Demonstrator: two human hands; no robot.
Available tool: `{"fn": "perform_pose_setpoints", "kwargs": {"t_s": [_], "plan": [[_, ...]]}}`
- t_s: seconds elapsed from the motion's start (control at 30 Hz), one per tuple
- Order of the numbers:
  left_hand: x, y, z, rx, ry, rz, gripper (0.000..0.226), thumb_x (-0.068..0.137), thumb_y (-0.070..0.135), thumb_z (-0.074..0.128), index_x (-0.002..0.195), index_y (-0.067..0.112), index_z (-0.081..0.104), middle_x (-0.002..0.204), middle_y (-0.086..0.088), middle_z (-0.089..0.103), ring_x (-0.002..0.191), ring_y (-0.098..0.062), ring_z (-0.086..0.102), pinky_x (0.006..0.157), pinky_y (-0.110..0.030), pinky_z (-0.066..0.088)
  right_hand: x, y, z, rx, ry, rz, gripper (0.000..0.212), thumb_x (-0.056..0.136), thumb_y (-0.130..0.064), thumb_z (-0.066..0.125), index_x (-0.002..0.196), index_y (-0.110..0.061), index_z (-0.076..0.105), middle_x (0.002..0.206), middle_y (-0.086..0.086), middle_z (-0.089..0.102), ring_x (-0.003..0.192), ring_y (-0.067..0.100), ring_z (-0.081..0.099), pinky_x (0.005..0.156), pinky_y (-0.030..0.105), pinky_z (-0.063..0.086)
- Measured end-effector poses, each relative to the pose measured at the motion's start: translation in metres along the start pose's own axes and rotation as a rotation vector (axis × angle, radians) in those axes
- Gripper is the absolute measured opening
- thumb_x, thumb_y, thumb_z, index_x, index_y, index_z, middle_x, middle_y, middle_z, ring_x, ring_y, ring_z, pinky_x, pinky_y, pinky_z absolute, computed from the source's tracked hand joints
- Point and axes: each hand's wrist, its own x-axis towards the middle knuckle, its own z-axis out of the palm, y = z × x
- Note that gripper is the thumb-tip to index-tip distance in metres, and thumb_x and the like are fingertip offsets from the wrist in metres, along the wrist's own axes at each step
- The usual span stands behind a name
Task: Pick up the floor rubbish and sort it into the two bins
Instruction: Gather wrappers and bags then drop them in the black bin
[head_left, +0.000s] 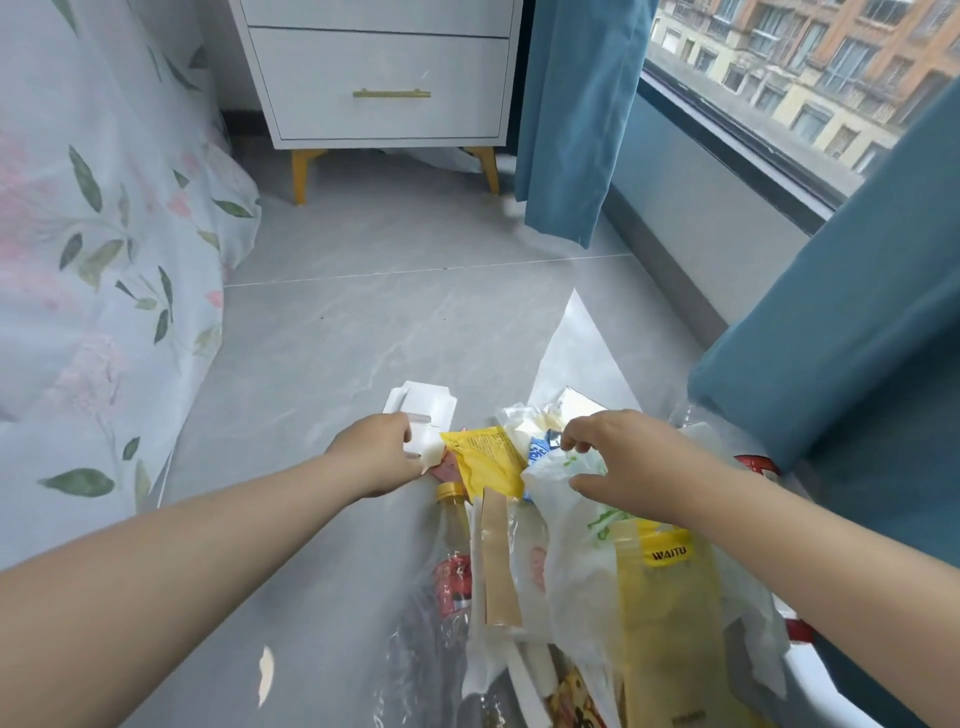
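A heap of rubbish lies on the grey floor in front of me. My left hand (376, 454) pinches a flat white plastic packaging piece (423, 415) at the heap's far left edge. My right hand (618, 462) grips the top of a thin white plastic bag (566, 525) with green print. Between the hands lies a yellow sachet (485, 460). A clear bottle with a yellow cap and red label (452, 551) lies under clear film. A yellow packet (670, 587) and a brown paper strip (498, 561) lie nearer to me. No bin is recognisable.
A floral bedsheet (93, 270) hangs on the left. A white drawer cabinet on yellow legs (384, 83) stands at the back. Blue curtains (852, 338) hang along the window wall on the right. Grey tiled floor (363, 312) stretches between bed and heap.
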Motion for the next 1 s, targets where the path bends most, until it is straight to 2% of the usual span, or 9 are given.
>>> {"fn": "perform_pose_setpoints", "kwargs": {"t_s": [0.13, 0.23, 0.37, 0.53, 0.63, 0.7, 0.87, 0.93, 1.0], "plan": [[-0.005, 0.006, 0.011, -0.108, 0.021, 0.023, 0.036, 0.085, 0.041, 0.059, 0.111, 0.017, 0.057, 0.113, 0.001, 0.061, 0.101, -0.021, 0.059, 0.088, -0.038, 0.051, -0.003, 0.004, -0.007, 0.044, -0.079, -0.005, 0.051, 0.082, -0.036, 0.066, 0.130, -0.029, 0.050, 0.127, -0.008, 0.054, 0.117, 0.013, 0.050, 0.095, 0.029, 0.044], [-0.012, 0.024, 0.025, -0.160, 0.005, 0.114, 0.031, 0.085, 0.044, 0.059, 0.103, 0.018, 0.058, 0.104, 0.005, 0.062, 0.096, -0.016, 0.059, 0.086, -0.037, 0.051, -0.011, 0.016, -0.011, 0.007, -0.214, 0.020, 0.077, 0.072, -0.044, 0.076, 0.139, -0.032, 0.040, 0.137, -0.008, 0.045, 0.125, 0.014, 0.044, 0.100, 0.030, 0.041], [-0.021, 0.041, 0.037, -0.157, -0.021, 0.173, 0.046, 0.086, 0.051, 0.056, 0.119, 0.019, 0.053, 0.113, 0.003, 0.056, 0.103, -0.016, 0.057, 0.090, -0.037, 0.049, -0.023, 0.036, -0.013, -0.156, -0.323, 0.070, 0.108, 0.062, -0.056, 0.081, 0.149, -0.029, 0.022, 0.147, -0.003, 0.035, 0.136, 0.018, 0.032, 0.112, 0.035, 0.031], [-0.031, 0.052, 0.038, -0.136, -0.033, 0.194, 0.044, 0.087, 0.047, 0.055, 0.121, 0.018, 0.054, 0.118, 0.001, 0.057, 0.104, -0.017, 0.057, 0.092, -0.036, 0.048, -0.034, 0.047, 0.008, -0.248, -0.351, 0.075, 0.113, 0.058, -0.069, 0.076, 0.148, -0.027, 0.022, 0.143, 0.000, 0.040, 0.136, 0.023, 0.033, 0.118, 0.047, 0.013], [-0.036, 0.058, 0.035, -0.125, -0.021, 0.206, 0.044, 0.088, 0.047, 0.056, 0.121, 0.019, 0.053, 0.122, 0.001, 0.055, 0.108, -0.018, 0.055, 0.093, -0.034, 0.047, -0.040, 0.048, 0.018, -0.225, -0.294, 0.058, 0.097, 0.057, -0.068, 0.076, 0.137, -0.026, 0.042, 0.128, -0.001, 0.046, 0.126, 0.020, 0.041, 0.110, 0.035, 0.029], [-0.039, 0.063, 0.034, -0.119, -0.014, 0.231, 0.047, 0.087, 0.048, 0.057, 0.125, 0.020, 0.052, 0.127, 0.001, 0.053, 0.113, -0.018, 0.053, 0.094, -0.033, 0.045, -0.046, 0.052, 0.022, -0.158, -0.307, 0.072, 0.093, 0.056, -0.064, 0.080, 0.134, -0.027, 0.044, 0.130, -0.001, 0.042, 0.127, 0.019, 0.036, 0.107, 0.032, 0.034], [-0.051, 0.079, 0.037, -0.096, 0.037, 0.358, 0.044, 0.088, 0.048, 0.056, 0.124, 0.021, 0.052, 0.127, 0.003, 0.053, 0.110, -0.017, 0.052, 0.092, -0.030, 0.042, -0.061, 0.066, 0.028, -0.047, -0.440, 0.156, 0.130, 0.050, -0.061, 0.085, 0.151, -0.033, 0.009, 0.155, -0.006, 0.026, 0.141, 0.021, 0.030, 0.115, 0.038, 0.029], [-0.056, 0.084, 0.040, -0.065, 0.043, 0.413, 0.049, 0.087, 0.050, 0.055, 0.128, 0.024, 0.049, 0.129, 0.005, 0.051, 0.110, -0.017, 0.052, 0.093, -0.029, 0.040, -0.066, 0.069, 0.033, -0.097, -0.422, 0.130, 0.133, 0.049, -0.064, 0.083, 0.152, -0.034, 0.005, 0.155, -0.006, 0.029, 0.141, 0.020, 0.031, 0.117, 0.039, 0.022], [-0.061, 0.088, 0.045, -0.012, 0.026, 0.458, 0.061, 0.082, 0.062, 0.047, 0.131, 0.026, 0.046, 0.131, 0.006, 0.050, 0.114, -0.017, 0.050, 0.098, -0.031, 0.038, -0.073, 0.070, 0.040, -0.158, -0.403, 0.084, 0.129, 0.050, -0.066, 0.081, 0.151, -0.034, 0.008, 0.150, -0.007, 0.037, 0.139, 0.018, 0.033, 0.118, 0.042, 0.015]]}}
